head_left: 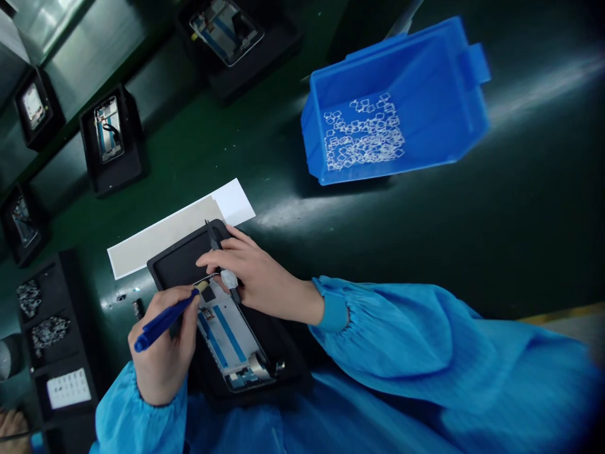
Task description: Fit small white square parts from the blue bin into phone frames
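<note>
On my feed the phone frame [227, 337] lay on a black mat [182, 261], its long axis slanting up-left, with its far end nearer the left grip [163, 353]. That grip was clamped on a blue tool [163, 321], its tip at the frame's far end. The right grip [265, 277] was closed on tweezers [213, 239] above the frame. A white scrap [229, 279] sat by them; I couldn't tell whether they held it, or what the tool's tip met.
</note>
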Demonstrator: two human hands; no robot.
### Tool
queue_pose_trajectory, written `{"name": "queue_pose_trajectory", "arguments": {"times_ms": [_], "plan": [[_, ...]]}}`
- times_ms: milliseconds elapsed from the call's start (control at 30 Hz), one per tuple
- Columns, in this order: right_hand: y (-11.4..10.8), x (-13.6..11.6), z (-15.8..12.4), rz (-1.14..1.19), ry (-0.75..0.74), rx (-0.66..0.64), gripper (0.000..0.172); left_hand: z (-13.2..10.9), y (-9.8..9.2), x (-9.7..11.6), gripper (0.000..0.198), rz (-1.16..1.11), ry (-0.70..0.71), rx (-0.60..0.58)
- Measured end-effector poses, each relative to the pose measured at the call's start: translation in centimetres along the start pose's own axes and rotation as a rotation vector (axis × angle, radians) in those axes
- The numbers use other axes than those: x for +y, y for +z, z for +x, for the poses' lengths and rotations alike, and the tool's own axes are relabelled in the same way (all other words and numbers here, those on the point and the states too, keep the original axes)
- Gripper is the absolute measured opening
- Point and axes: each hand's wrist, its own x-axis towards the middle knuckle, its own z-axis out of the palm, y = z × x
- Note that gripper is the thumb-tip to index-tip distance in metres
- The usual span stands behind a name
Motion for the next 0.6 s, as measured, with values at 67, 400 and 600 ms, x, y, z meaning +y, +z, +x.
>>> {"name": "queue_pose_trajectory", "arguments": {"times_ms": [67,400,600], "plan": [[0.0,-0.01,0.0,0.002,0.004,0.0,0.042,0.01,-0.01,-0.03,0.008,-0.003,0.005,-0.007],[-0.02,-0.05,0.01,-0.007,0.009,-0.007,0.042,-0.06,0.11,-0.07,0.01,0.012,0.008,0.001],[0.16,0.1,-0.01,0.0,0.012,0.0,0.043,0.25,0.01,0.09,0.009,0.085,0.041,-0.05]]}}
